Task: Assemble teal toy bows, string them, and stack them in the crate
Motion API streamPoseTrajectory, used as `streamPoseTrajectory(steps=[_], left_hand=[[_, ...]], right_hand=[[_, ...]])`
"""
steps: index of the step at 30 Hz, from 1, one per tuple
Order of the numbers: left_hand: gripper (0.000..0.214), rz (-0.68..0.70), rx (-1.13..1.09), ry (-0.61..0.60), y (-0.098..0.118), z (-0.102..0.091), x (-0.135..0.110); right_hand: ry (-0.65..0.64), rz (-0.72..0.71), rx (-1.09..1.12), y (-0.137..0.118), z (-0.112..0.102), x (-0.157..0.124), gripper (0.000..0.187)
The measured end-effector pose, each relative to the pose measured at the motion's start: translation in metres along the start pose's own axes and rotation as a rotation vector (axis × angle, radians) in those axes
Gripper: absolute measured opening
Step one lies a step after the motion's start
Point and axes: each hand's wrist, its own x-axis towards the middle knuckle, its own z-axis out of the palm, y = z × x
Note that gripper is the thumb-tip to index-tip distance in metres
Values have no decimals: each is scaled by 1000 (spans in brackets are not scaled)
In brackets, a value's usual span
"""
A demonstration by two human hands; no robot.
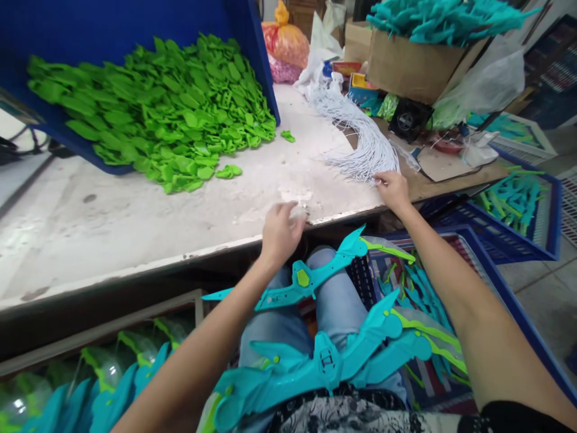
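At the table's front edge, my right hand point(393, 191) pinches the near end of a thick bundle of white strings point(360, 135). My left hand point(282, 233) hovers over the same edge with fingers curled, blurred by motion; whether anything is in them does not show. Below it, a turquoise plastic bow-shaped toy part point(322, 273) with a green centre piece and a green tip lies across my knees. Closer to my body, more turquoise bow-shaped parts point(288, 385) with green ends rest in my lap, overlapping one another.
A tilted blue bin point(270, 90) spills green plastic pieces point(180, 108) onto the white table point(148, 222). Farther right are a small black fan point(410, 119) and a cardboard box point(410, 66) of turquoise parts. Blue crates point(489, 264) stand right; finished-looking parts point(108, 385) lie lower left.
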Motion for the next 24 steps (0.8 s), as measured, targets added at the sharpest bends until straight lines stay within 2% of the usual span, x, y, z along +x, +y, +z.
streamPoseTrajectory(steps=[2, 3, 5, 8, 10, 12, 15, 17, 19, 21, 22, 24], left_hand=[[49, 64, 84, -4, 8, 17, 42], [54, 112, 117, -43, 12, 26, 60], [49, 238, 145, -198, 17, 46, 82], [28, 424, 91, -432, 18, 65, 90], [22, 481, 30, -479, 14, 67, 86], [16, 453, -4, -475, 12, 62, 80], [8, 257, -55, -469, 19, 54, 73], [6, 19, -232, -457, 36, 52, 67], [12, -255, -560, -472, 60, 55, 57], [15, -461, -910, -536, 87, 61, 46], [16, -526, -1040, -584, 100, 65, 40], [17, -605, -1184, -664, 123, 73, 29]], right_hand=[[-19, -14, -30, 10, -4, -8, 30], [-28, -24, -37, 13, -6, -11, 30], [-38, -37, -36, 20, -7, -17, 31], [-33, -22, -15, 28, -5, -23, 34], [-35, 6, 2, 33, -3, -27, 36], [-20, 35, 11, 34, -6, -32, 40], [85, 92, 38, 21, -19, -48, 41], [136, 138, 132, 2, -31, -64, 32], [64, 152, 322, -20, -41, -84, 26], [-90, 148, 550, -42, -48, -104, 25], [-151, 164, 654, -50, -49, -113, 25], [-193, 247, 807, -62, -51, -127, 27]])
